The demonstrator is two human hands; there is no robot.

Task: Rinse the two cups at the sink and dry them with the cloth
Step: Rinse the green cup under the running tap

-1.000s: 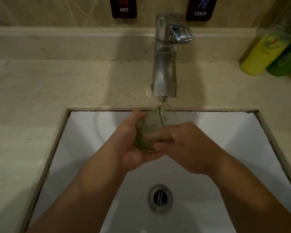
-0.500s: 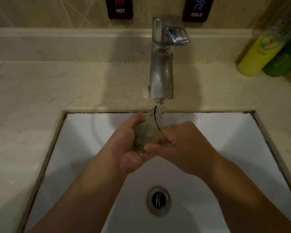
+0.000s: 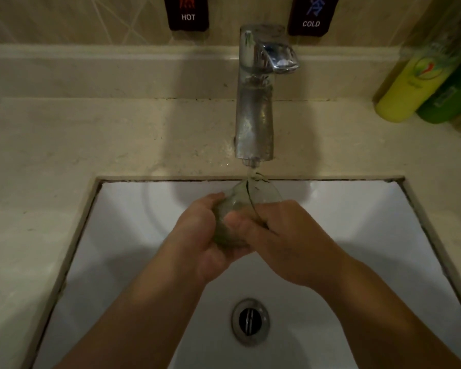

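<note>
Left hand (image 3: 197, 235) cups the base of a clear glass cup (image 3: 240, 209), fingers curled round it; right hand (image 3: 282, 241) pinches its rim side; the cup tilts under the tap (image 3: 254, 102), over the sink's (image 3: 144, 209) back edge; two green bottles (image 3: 421, 86) stand at the counter's back right corner.

Clear, thin-walled glass cup (image 3: 246, 202), wet and faintly greenish, gripped between the fingers of the left hand (image 3: 197, 235) and right hand (image 3: 282, 238). Just beyond the fingertips, a polished chrome tap (image 3: 254, 113), water-spotted; below the fingers, a glossy white ceramic basin (image 3: 133, 235) with a shiny metal drain ring (image 3: 250, 320). Surrounding counter (image 3: 64, 145) of matt, speckled beige stone; far right of the fingers, glossy plastic bottles (image 3: 410, 89), yellow and green.
</note>
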